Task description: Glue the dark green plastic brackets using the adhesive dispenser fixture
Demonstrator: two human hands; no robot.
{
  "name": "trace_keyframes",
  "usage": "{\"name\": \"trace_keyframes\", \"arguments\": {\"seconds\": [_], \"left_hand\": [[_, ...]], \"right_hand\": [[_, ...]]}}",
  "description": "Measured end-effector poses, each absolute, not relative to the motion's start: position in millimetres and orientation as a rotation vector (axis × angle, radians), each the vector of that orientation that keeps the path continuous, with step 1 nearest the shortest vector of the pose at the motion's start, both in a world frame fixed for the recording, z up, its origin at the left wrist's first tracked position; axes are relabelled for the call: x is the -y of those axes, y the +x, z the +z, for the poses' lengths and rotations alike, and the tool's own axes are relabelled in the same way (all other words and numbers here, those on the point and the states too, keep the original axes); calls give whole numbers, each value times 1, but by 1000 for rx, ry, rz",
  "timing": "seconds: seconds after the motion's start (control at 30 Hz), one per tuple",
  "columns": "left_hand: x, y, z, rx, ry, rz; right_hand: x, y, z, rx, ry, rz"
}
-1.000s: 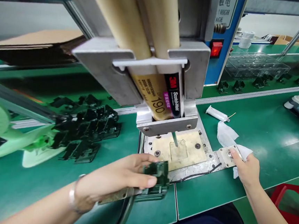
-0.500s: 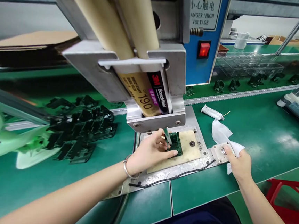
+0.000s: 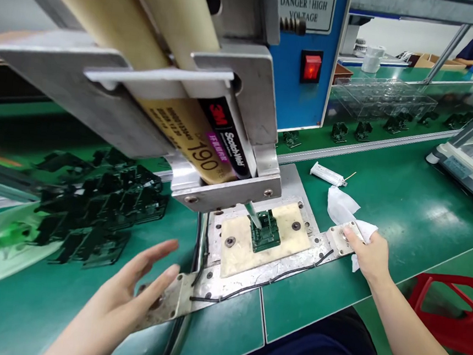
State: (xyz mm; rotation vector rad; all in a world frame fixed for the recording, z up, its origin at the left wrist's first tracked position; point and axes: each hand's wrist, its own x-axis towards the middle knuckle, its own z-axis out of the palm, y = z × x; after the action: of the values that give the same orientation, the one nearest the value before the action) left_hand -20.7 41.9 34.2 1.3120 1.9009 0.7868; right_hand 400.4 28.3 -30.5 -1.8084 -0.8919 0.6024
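Observation:
My left hand [image 3: 122, 294] is open, thumb and fingers spread, just over the left end of the metal base, partly covering a round button there. My right hand [image 3: 373, 253] has its thumb on the button plate [image 3: 338, 243] at the base's right end. Its other fingers curl around a crumpled white tissue [image 3: 368, 231]. A small green circuit-board part [image 3: 268, 238] sits on the cream pad [image 3: 233, 260], apart from both hands. The pale mixing nozzle [image 3: 253, 215] of the adhesive dispenser [image 3: 222, 193] reaches down to the part; whether they touch I cannot tell.
Several dark green parts [image 3: 105, 205] lie in a cluster at left, beside a pale green fan [image 3: 14, 255]. A white cartridge [image 3: 328, 174] and a tissue [image 3: 342, 203] rest right of the base. A blue box [image 3: 301, 95] with a red switch stands behind. Another person sits at far right.
My left hand has let go of the circuit-board part and moved left and down to the base's left end. My right hand stays at the button plate. The view has shifted slightly.

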Motion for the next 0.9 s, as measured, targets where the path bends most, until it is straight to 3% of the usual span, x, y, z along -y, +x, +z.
{"name": "trace_keyframes", "arguments": {"seconds": [0.13, 0.4, 0.9], "left_hand": [[-22, -36, 13, -1770, 770, 878], [-18, -9, 7, -1698, 491, 1234], [-10, -6, -8, -1681, 636, 1349]], "right_hand": [[-28, 401, -28, 882, -1792, 627], [-28, 401, -30, 928, -1806, 571], [-29, 402, -31, 926, -1771, 599]]}}
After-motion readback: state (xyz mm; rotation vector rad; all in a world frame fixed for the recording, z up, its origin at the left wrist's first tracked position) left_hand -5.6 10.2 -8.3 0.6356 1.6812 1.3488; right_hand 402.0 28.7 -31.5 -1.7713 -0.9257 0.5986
